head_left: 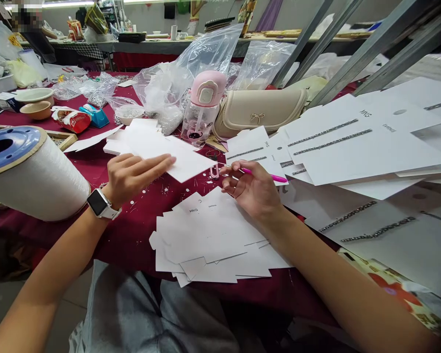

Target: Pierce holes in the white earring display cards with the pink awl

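My left hand (137,174), with a watch at the wrist, has its fingers stretched over a blank white card (191,159) and grips it; the thumb is hidden. That card's right corner reaches close to my right hand (255,189). A slim pink-handled tool (277,177) lies across my right fingers, its thin tip pointing left towards the card's corner; its exact kind is unclear. Below the hands lies a loose pile of white cards (206,235), the top one printed "MNG". A small pale pink object (214,170) is on the cloth between the hands.
White cards with dark beaded strips (332,132) overlap at right. A large thread spool (47,176) stands at left. Behind are a pink-lidded bottle (206,105), a cream bag (259,113), plastic bags (158,93) and bowls (36,110). Metal bars (338,56) slant across the upper right.
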Demonstrator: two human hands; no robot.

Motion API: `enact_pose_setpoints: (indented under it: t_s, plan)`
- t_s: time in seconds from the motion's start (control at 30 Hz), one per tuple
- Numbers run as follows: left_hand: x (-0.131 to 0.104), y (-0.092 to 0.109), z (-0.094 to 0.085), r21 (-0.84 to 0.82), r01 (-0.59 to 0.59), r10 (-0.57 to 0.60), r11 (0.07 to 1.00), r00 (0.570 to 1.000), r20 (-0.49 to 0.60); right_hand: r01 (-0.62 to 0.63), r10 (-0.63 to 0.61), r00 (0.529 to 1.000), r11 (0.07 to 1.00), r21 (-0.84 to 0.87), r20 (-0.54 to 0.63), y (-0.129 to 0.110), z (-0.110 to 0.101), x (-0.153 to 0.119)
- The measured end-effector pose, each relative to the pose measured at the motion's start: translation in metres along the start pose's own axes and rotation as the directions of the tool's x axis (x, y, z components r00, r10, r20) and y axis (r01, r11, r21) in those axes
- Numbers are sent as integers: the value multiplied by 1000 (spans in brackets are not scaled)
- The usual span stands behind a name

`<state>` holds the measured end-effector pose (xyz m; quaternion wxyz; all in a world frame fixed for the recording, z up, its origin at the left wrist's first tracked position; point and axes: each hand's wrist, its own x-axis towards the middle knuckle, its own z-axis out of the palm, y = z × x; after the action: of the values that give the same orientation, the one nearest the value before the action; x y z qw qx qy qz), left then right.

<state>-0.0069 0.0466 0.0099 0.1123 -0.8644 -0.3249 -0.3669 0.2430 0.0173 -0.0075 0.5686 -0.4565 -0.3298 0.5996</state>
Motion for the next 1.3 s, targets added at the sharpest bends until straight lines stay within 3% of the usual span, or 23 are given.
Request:
enact_pose_setpoints:
  t_s: [0.13, 0.23, 0.3, 0.43, 0.63, 0.7, 0.77, 0.87, 0.97, 1.03, 1.1, 1.13, 1.23, 1.3]
  plan:
    - [1, 4, 5, -218, -166, 182, 962, 982, 51, -62, 66, 989, 998, -31, 133, 3, 0, 1]
    - [3, 5, 9, -448, -147, 233, 882, 962, 143, -113, 128, 968, 990, -82, 214, 7, 2, -1]
    - [3, 9, 9, -561, -47, 184, 827, 964, 191, -92, 108, 978, 991, -98, 176, 11, 4, -3]
    - [1, 19, 11, -635, 101, 23, 766, 983, 184, 7, -9, 1000, 999, -54, -24, 15, 7, -5]
    - [2, 22, 23, -623, 49, 51, 781, 989, 142, -19, 18, 999, 1000, 25, 40, 14, 6, -4]
    - [3, 20, 27, -628, 87, -23, 773, 994, 110, 24, -23, 999, 999, 41, -24, 11, 3, -3]
    - [5, 17, 30, -637, 173, -186, 751, 981, 47, 45, -43, 998, 999, 28, -53, 7, -1, -1]
    - [8, 12, 32, -697, 324, -424, 640, 905, 31, 34, -33, 999, 998, -46, 25, -1, -7, 2]
    - [12, 9, 29, -801, 478, -559, 362, 798, 224, 64, -34, 985, 983, -173, 169, -7, -13, 3]
    - [15, 8, 26, -796, 589, -519, 137, 727, 449, 104, -29, 961, 960, -260, 276, -8, -15, 3]
    - [17, 9, 23, -717, 697, -364, 29, 675, 642, 135, 4, 927, 929, -345, 375, -9, -17, 1]
    - [17, 10, 23, -673, 738, -283, 53, 657, 699, 148, 34, 907, 907, -394, 421, -8, -17, -1]
    - [14, 14, 25, -581, 773, -121, 255, 621, 774, 227, 111, 846, 810, -540, 522, -7, -14, -4]
    - [12, 16, 28, -516, 791, -47, 328, 559, 828, 319, 109, 828, 716, -621, 550, -6, -12, -4]
